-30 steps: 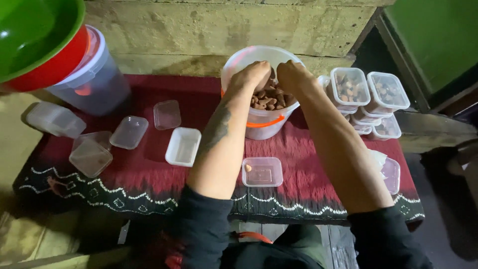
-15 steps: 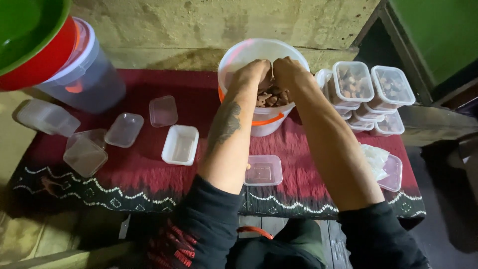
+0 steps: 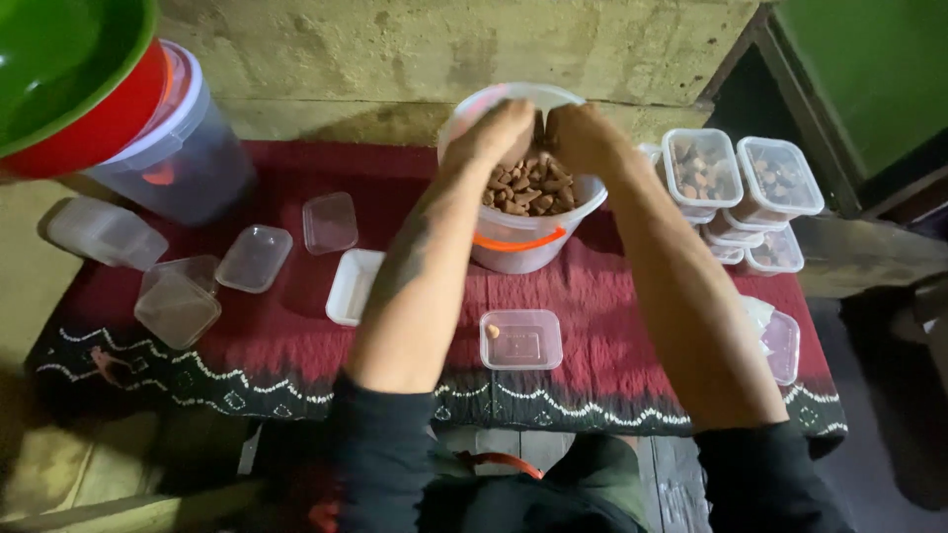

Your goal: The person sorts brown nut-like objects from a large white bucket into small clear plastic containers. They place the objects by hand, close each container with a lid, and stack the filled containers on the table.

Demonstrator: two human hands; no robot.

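Observation:
A white plastic bucket (image 3: pixel 518 247) with an orange handle stands on the red cloth and is filled with brown chunky pieces (image 3: pixel 528 188). Both my hands are over it at its far side. My left hand (image 3: pixel 499 128) and my right hand (image 3: pixel 578 133) are curled downward, knuckles up, fingertips meeting above the pieces. What the fingers grip is hidden. In front of the bucket lies a small clear rectangular container (image 3: pixel 520 341) with one brown piece in its corner.
Stacked clear containers (image 3: pixel 741 183) filled with brown pieces stand at the right. A white tray (image 3: pixel 353 286), loose lids (image 3: pixel 255 259) and empty tubs (image 3: pixel 178 306) lie at the left. A big lidded clear bucket (image 3: pixel 188 148) under red and green bowls (image 3: pixel 69 89) stands at the back left.
Both hands have stayed together over the bucket, shifting only slightly toward its far rim. The small container in front holds the same single piece.

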